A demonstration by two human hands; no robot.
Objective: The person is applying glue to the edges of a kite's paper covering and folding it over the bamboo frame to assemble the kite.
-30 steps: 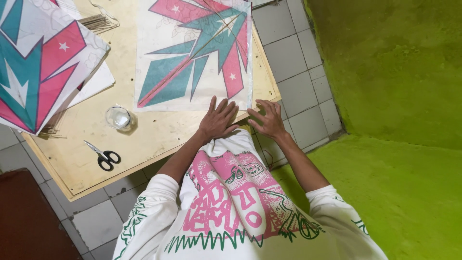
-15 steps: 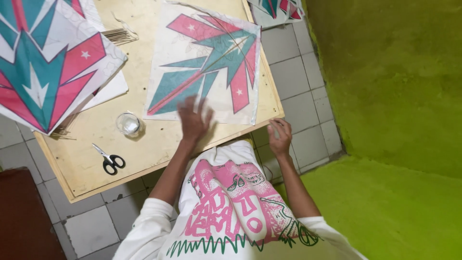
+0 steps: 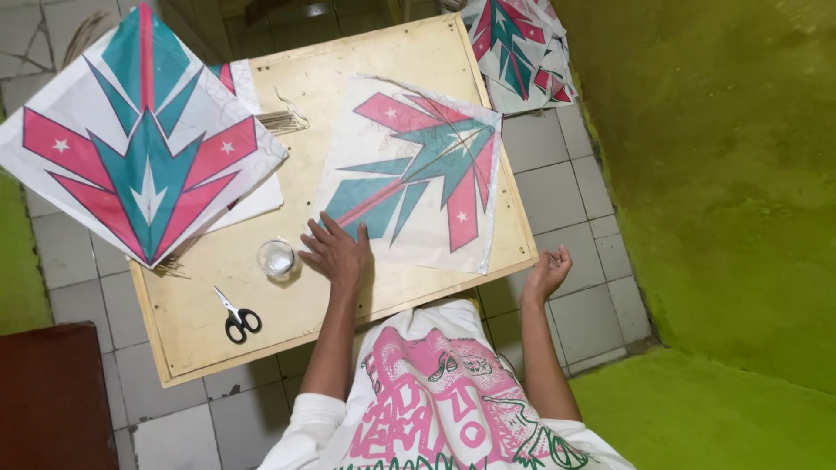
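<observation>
A low wooden board [image 3: 409, 287] sits on grey floor tiles beside green carpet. My left hand [image 3: 338, 252] lies flat and spread on the near-left corner of the kite sheet [image 3: 418, 174], whose long axis runs diagonally up to the right. My right hand [image 3: 549, 271] hovers loosely curled, holding nothing, off the board's right edge.

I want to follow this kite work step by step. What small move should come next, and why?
Probably bring the right hand onto the white kite sheet with pink and teal pattern: only the left hand presses its corner, while the right hangs empty off the wooden board's edge.
</observation>
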